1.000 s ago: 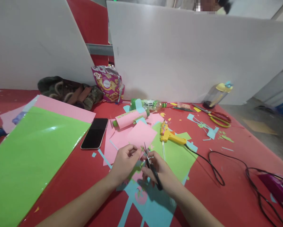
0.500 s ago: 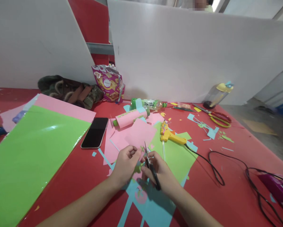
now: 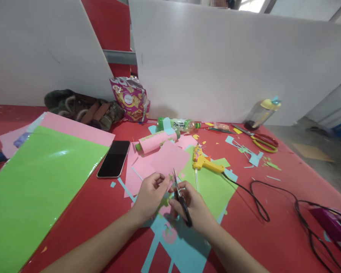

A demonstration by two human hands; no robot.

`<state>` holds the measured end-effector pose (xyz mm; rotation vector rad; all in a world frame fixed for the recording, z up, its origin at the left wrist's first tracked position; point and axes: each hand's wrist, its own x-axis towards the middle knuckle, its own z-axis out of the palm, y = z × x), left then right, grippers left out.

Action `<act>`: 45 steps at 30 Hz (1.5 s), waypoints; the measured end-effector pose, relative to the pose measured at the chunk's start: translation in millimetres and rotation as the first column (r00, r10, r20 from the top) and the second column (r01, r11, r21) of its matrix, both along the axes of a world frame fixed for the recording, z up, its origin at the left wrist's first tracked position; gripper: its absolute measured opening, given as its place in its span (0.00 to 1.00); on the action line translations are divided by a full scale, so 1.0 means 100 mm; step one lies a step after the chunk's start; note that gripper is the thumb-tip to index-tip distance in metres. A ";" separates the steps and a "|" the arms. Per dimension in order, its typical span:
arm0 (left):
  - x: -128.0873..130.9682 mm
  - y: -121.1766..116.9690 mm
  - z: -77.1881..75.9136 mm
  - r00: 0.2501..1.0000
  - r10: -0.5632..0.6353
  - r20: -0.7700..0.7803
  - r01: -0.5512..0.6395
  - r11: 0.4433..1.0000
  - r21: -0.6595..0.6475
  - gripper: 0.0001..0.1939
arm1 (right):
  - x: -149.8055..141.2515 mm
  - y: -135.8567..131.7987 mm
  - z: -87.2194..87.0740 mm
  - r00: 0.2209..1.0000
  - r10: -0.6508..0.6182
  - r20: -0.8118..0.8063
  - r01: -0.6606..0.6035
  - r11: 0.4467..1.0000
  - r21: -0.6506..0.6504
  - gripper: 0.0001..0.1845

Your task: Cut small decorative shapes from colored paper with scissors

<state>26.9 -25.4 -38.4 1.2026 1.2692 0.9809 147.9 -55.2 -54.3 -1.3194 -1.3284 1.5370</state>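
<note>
My right hand [image 3: 194, 206] grips a pair of black-handled scissors [image 3: 184, 210], blades pointing away from me. Pinched between the thumb and fingers of my left hand [image 3: 151, 195] is a small piece of pink paper [image 3: 170, 184], close beside the blades. Whether the blades touch it I cannot tell. Below the hands lie a pink paper cutout with green bits [image 3: 169, 234] and blue paper [image 3: 184, 246]. Just beyond them are pink paper sheets [image 3: 170, 157] and a bottle wrapped in pink paper [image 3: 156, 142]. A yellow glue gun [image 3: 208, 164] rests on green paper [image 3: 216, 187] to the right.
A phone [image 3: 113, 159] and large green sheets in plastic [image 3: 45, 182] lie left. Behind are a snack bag [image 3: 130, 99], a camouflage bag [image 3: 82, 110] and a green bottle [image 3: 177, 124]. Larger scissors [image 3: 263, 142], a drinking bottle [image 3: 261, 113] and a black cord [image 3: 255, 203] are right.
Both hands keep nearly the same pose, with the scissors beside the pink paper. The view has shifted very slightly. A person behind the white board appears farther left.
</note>
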 end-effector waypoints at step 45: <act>-0.38 0.25 0.22 0.857 -0.275 -0.436 0.379 0.910 0.169 0.11 | 0.00 -0.02 0.02 0.996 0.093 0.000 -0.093 0.994 -0.052 0.20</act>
